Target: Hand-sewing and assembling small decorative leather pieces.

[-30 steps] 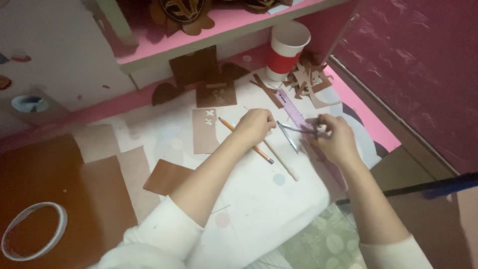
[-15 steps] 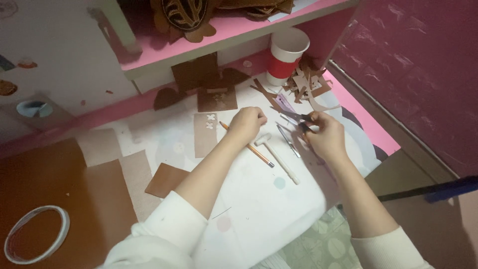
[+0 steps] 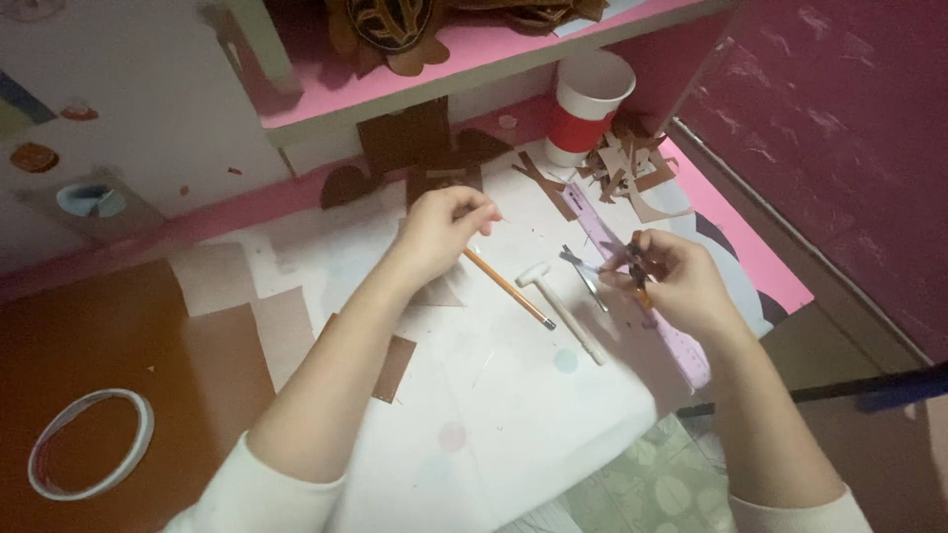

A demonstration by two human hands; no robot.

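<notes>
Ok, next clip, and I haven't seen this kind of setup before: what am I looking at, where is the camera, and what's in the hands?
There is no machine here. A person wears one camera on the head, so the picture looks down over their own two arms at a worktable covered in white paper.

The left hand is raised over the table with fingertips pinched together; whatever it pinches is too small to make out. The right hand holds a small dark piece, too blurred to name.

Between the hands lie an orange pencil, a small white mallet and a lilac ruler. Brown cut pieces are scattered around, with scraps piled beside a red and white paper cup. A roll of tape sits at the lower left.
</notes>
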